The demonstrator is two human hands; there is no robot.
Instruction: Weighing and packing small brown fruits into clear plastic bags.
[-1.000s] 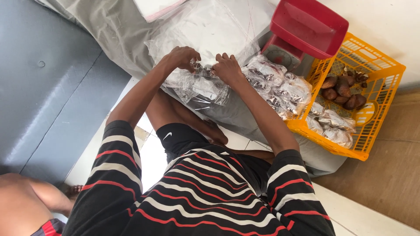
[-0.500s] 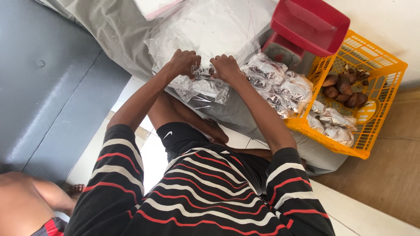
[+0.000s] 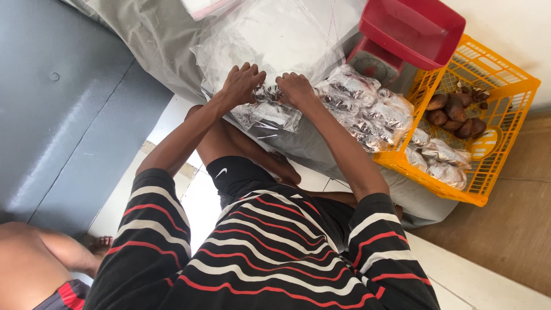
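Tiled floor with a grey cloth (image 3: 143,34) spread over it; on the cloth, left hand (image 3: 241,83) and right hand (image 3: 295,89) both pinch the top of a clear bag (image 3: 267,115) of brown fruit. The thin film could tear or spill if pulled unevenly. A yellow crate (image 3: 505,132) holds loose fruit (image 3: 453,109) and filled bags (image 3: 442,163); more packs (image 3: 367,109) lie beside it, below a red scale (image 3: 410,28).

Two hands, left (image 3: 241,83) and right (image 3: 295,89), share one clear bag (image 3: 267,112), with one red scale (image 3: 402,34), one yellow crate (image 3: 488,115), roughly seven brown fruits (image 3: 456,109) inside it, and a heap of filled bags (image 3: 367,112) too overlapped to count exactly.
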